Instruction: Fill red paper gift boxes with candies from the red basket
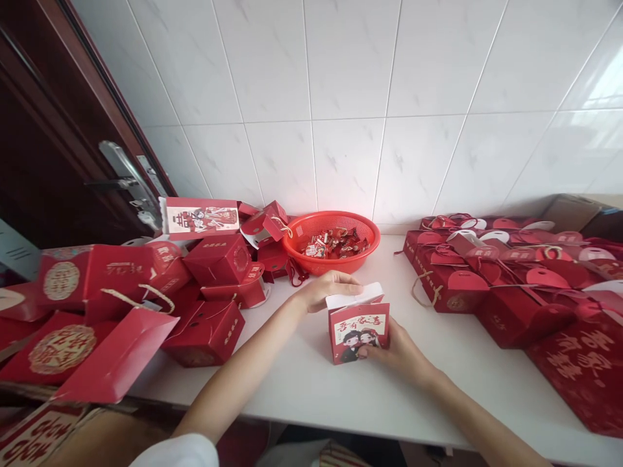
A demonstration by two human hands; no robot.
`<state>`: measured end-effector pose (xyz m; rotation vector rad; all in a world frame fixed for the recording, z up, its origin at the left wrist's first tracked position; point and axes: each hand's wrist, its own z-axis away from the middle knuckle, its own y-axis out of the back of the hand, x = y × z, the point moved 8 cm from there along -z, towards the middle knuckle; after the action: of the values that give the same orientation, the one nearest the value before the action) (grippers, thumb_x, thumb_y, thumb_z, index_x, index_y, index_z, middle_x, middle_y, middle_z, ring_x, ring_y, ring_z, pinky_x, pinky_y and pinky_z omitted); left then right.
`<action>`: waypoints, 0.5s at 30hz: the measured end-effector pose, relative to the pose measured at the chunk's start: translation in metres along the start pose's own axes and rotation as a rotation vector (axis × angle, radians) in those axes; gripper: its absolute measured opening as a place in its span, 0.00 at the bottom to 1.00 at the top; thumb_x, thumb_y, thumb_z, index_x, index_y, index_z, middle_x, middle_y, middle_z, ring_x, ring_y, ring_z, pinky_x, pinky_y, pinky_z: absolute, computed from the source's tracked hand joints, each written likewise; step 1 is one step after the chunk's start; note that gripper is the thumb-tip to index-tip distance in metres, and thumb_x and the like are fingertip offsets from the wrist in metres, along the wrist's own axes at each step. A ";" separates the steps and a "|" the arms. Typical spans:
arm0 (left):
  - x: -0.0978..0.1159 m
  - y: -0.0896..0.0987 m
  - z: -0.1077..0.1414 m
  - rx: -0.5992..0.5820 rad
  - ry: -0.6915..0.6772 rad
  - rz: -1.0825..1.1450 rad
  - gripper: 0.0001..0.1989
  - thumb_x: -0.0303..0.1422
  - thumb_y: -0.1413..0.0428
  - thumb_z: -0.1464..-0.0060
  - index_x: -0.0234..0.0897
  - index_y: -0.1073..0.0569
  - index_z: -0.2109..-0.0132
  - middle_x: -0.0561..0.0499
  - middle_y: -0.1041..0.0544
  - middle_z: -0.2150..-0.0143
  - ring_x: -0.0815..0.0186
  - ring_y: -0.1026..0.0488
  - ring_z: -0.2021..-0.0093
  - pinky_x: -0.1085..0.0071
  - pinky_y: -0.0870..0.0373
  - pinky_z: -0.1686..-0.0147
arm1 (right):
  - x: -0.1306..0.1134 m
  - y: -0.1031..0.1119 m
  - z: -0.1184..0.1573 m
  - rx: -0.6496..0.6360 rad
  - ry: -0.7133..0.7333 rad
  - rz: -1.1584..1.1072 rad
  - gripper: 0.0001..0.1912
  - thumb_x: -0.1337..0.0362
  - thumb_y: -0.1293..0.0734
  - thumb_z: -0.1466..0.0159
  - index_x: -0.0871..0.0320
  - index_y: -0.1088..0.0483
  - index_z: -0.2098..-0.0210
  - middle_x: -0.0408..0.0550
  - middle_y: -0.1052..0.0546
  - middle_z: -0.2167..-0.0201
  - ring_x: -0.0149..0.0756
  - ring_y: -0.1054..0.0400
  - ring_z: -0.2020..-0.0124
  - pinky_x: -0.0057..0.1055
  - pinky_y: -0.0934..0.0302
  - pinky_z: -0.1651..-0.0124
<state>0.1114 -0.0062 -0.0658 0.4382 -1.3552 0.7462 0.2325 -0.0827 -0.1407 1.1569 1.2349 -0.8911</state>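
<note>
Between fingers, flat-sided cardboard box

Red box with a cartoon couple on the front, red Chinese characters over their heads on a cream patch. It's pretty much upright, front facing the camera, white flap showing up top. Can't tell if the bottom's actually touching the worktop.

Bright, diffuse light glares off the glossy white marbled wall tiles at upper right; the dark reddish-brown door stays dim. Shadows on the smooth white bench are soft. Wide-angle distortion stretches the edges.
</note>
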 end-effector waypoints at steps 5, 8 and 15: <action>-0.025 -0.015 -0.017 -0.110 0.011 0.207 0.25 0.44 0.26 0.67 0.32 0.20 0.64 0.48 0.20 0.70 0.66 0.26 0.73 0.71 0.34 0.71 | 0.003 -0.002 -0.004 -0.016 -0.012 0.039 0.31 0.52 0.23 0.46 0.56 0.34 0.49 0.53 0.20 0.54 0.49 0.25 0.54 0.45 0.29 0.52; -0.026 -0.021 -0.013 -0.142 -0.059 0.241 0.25 0.47 0.28 0.62 0.30 0.20 0.64 0.48 0.20 0.71 0.66 0.27 0.73 0.71 0.36 0.72 | -0.008 0.001 -0.001 -0.024 0.045 0.078 0.37 0.49 0.22 0.46 0.56 0.36 0.43 0.56 0.23 0.49 0.52 0.27 0.49 0.47 0.30 0.47; -0.031 -0.019 -0.005 -0.119 -0.049 0.223 0.23 0.46 0.30 0.61 0.31 0.22 0.64 0.50 0.23 0.72 0.71 0.33 0.77 0.74 0.45 0.77 | -0.027 0.034 0.105 0.005 0.076 0.278 0.26 0.44 0.30 0.39 0.42 0.29 0.44 0.51 0.27 0.40 0.55 0.35 0.37 0.46 0.33 0.42</action>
<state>0.1274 -0.0228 -0.0941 0.2144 -1.5018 0.8360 0.2855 -0.1798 -0.1134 1.3390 1.0993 -0.6467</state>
